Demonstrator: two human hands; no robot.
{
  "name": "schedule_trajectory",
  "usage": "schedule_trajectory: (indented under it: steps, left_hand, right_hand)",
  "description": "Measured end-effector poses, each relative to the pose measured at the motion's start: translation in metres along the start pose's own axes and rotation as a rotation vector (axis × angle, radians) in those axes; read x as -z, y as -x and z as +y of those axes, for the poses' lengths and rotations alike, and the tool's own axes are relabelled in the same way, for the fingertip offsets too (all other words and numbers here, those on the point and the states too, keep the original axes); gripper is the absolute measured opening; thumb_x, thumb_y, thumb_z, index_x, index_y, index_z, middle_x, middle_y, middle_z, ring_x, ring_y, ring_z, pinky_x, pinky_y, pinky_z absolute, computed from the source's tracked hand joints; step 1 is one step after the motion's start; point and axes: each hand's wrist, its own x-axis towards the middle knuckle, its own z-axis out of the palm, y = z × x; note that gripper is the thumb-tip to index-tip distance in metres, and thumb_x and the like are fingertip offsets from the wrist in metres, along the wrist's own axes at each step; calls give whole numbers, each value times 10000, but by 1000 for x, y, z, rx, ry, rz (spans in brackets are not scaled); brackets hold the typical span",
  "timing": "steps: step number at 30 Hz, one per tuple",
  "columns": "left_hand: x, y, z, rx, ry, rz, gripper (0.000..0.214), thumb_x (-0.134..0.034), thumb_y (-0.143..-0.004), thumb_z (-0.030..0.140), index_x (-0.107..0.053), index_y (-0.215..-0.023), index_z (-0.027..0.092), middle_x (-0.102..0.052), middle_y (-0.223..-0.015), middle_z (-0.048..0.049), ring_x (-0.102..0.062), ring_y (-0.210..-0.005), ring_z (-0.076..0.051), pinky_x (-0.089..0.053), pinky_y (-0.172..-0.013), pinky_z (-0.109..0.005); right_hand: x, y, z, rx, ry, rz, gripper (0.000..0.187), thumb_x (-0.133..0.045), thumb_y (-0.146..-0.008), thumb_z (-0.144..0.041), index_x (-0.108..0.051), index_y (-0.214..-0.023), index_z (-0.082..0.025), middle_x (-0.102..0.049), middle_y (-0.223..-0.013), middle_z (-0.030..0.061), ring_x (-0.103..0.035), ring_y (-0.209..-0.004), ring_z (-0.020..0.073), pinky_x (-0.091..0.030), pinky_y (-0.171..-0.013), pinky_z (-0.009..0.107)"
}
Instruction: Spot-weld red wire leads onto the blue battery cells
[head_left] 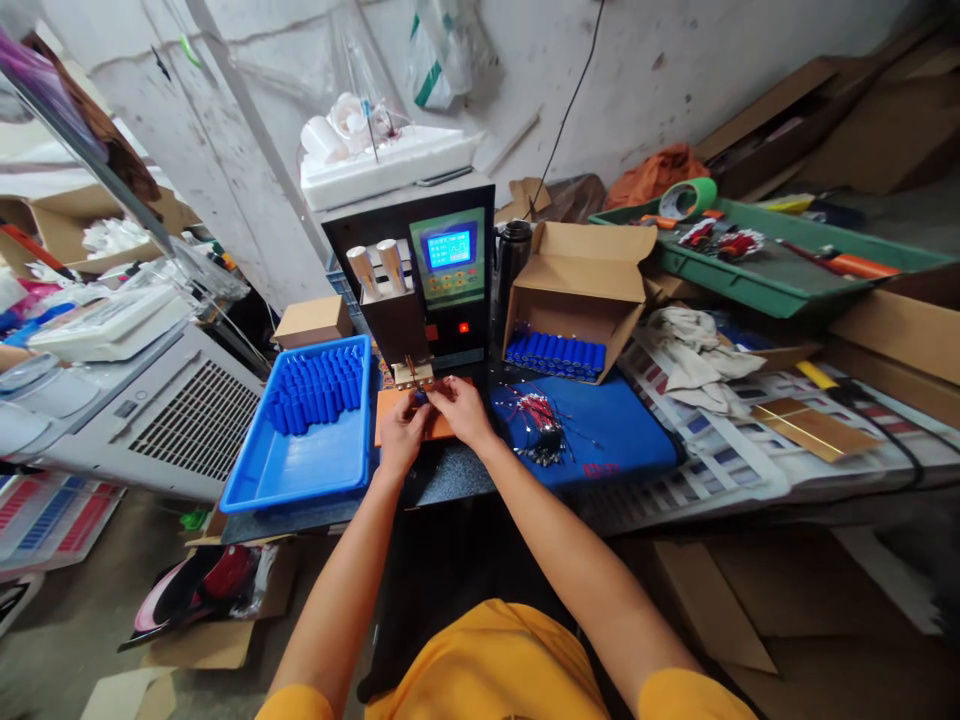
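Note:
Both hands meet under the electrodes of a spot welder [415,372] with a lit blue screen. My left hand [403,432] is closed on a blue battery cell [421,397], mostly hidden by the fingers. Close beside it, my right hand [461,410] pinches at the cell's end; what lies between its fingertips is too small to make out. An orange pad [388,403] lies beneath the hands. Left of them, a blue tray [296,490] holds rows of blue cells [319,385]. To the right, thin leads [540,415] with red and black wires lie on a blue mat [622,425].
An open cardboard box [577,275] with more blue cells stands right of the welder. Further right are a green tray [795,285] with tape and tools, and a white cloth glove [694,355]. A small carton [313,322] sits behind the blue tray.

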Motion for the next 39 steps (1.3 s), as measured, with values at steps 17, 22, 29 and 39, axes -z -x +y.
schedule_trajectory:
  steps: [17, 22, 29, 39]
  left_hand:
    - [11, 3, 5, 4, -9, 80, 380, -687, -780, 416, -689, -1055, 154, -736, -997, -89, -694, -887, -192, -549, -816, -312]
    - [29, 26, 6, 37, -80, 125, 356, -582, -869, 475, -700, -966, 153, -728, -942, -92, -692, -805, -187, -550, -757, -313]
    - [34, 44, 21, -59, -282, 51, 268, -577, -875, 394, -714, -799, 177, -717, -797, -47, -653, -794, -179, -493, -778, -289]
    - [24, 36, 22, 72, -101, 76, 302, -686, -775, 456, -716, -765, 156, -712, -712, -39, -640, -690, -158, -508, -669, -264]
  right_hand:
    - [9, 5, 2, -7, 172, -14, 303, -613, -784, -397, -517, -586, -189, -519, -577, -23, -459, -586, 132, -345, -572, 259]
    - [9, 6, -1, -5, 162, -14, 320, -607, -786, -431, -523, -596, -188, -518, -580, -19, -457, -607, 136, -356, -581, 259]
    - [8, 7, 0, -3, 148, -17, 308, -607, -774, -427, -514, -598, -192, -499, -581, -23, -443, -592, 131, -343, -591, 267]
    - [15, 9, -9, -74, 9, -155, 294, -659, -746, -452, -599, -682, -171, -562, -626, -19, -480, -595, 124, -358, -561, 247]
